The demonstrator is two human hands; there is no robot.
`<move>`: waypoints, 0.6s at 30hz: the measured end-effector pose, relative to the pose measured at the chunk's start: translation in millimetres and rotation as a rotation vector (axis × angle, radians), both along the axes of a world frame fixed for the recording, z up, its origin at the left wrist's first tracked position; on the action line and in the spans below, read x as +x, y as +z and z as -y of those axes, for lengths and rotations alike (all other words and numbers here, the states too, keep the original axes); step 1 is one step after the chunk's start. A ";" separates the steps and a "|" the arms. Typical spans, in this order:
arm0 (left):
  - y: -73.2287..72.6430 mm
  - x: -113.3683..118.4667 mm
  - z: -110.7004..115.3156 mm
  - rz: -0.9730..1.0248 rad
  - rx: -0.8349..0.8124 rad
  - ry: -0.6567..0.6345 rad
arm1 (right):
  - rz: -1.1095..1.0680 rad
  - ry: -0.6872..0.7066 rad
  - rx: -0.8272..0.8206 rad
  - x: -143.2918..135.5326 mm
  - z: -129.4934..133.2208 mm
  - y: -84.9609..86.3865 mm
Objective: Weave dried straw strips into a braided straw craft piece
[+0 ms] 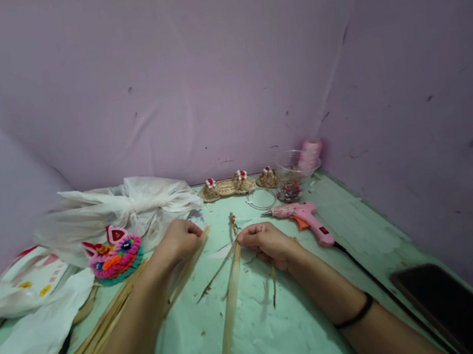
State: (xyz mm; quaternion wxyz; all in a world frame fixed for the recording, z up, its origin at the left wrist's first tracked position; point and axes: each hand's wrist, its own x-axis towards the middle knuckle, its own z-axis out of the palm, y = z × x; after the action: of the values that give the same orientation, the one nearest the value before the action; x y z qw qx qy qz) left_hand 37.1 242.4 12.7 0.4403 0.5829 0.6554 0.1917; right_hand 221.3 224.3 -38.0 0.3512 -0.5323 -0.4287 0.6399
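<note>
My left hand (182,239) pinches the upper end of a flat dried leaf strip (188,269), which slants down toward my forearm. Right of it, my right hand (269,243) is closed at the thumb and fingertips on a small braid of dried strips (233,224). From the braid, a long pale strip (231,318) runs down toward me, and a thin dark strand (215,278) points to the lower left. Another short strand (275,286) hangs beneath my right hand. The fingertips partly hide where the strips meet.
A pink glue gun (303,217) with a black cord lies on the right, near a dark phone (456,309). Behind stand woven straw pieces (231,187) and a clear cup of beads (289,189). At left are a bundle of strips (84,350), a colourful yarn piece (116,259) and a plastic bag (132,207).
</note>
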 end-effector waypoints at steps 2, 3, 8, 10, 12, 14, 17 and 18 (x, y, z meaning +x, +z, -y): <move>1.4 -9.1 -3.4 -0.042 0.033 -0.006 | 0.000 0.001 -0.002 -0.1 0.4 0.6; 1.2 -12.4 -4.7 -0.048 0.040 -0.014 | 0.001 0.002 -0.004 -0.2 0.7 1.1; -1.9 -15.3 -5.5 -0.051 0.037 -0.006 | 0.008 0.011 -0.008 -0.6 2.3 3.5; -2.0 -14.1 -4.9 -0.042 0.019 0.007 | 0.011 0.010 -0.007 -0.7 2.1 3.6; -1.9 -14.3 -4.9 -0.019 0.014 0.022 | 0.015 0.009 -0.005 -0.8 1.4 3.6; -2.3 -15.9 -5.2 0.014 0.021 0.034 | 0.019 0.008 -0.004 -0.8 0.6 3.5; -3.2 -18.3 -4.9 0.088 0.015 0.022 | 0.024 0.008 0.000 -0.7 0.1 3.0; -3.1 -18.6 -4.4 0.114 0.007 0.010 | 0.025 0.009 0.000 -0.6 0.1 2.7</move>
State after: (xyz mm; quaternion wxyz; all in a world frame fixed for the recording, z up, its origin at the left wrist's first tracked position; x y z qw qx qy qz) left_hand 18.5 246.8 9.5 0.4736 0.5693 0.6316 0.2293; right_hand 220.7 224.2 -35.2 0.3431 -0.5382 -0.4356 0.6348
